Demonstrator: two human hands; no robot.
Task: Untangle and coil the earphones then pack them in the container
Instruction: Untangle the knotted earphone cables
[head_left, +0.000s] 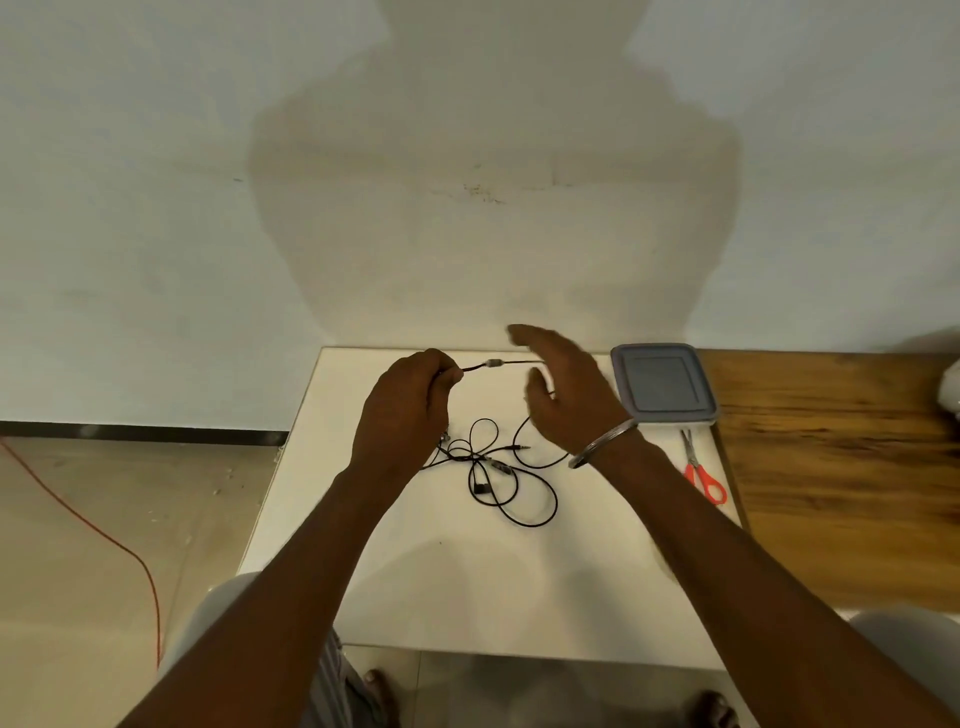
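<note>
While the left hand (410, 402) pinches the earphone cord (488, 458) and the right hand (563, 397) hovers open (fingers (527, 335) straight), pulling taut could tighten the tangled loops.

A white tabletop (467, 597) stands against a pale wall (156, 156) that carries a broad shadow. Scissors (702, 470) with red handles lie near its right edge. A wooden surface (841, 467) adjoins on the right. On the left, a red cable (98, 527) trails over the floor (62, 597) below a dark skirting strip (130, 428).
</note>
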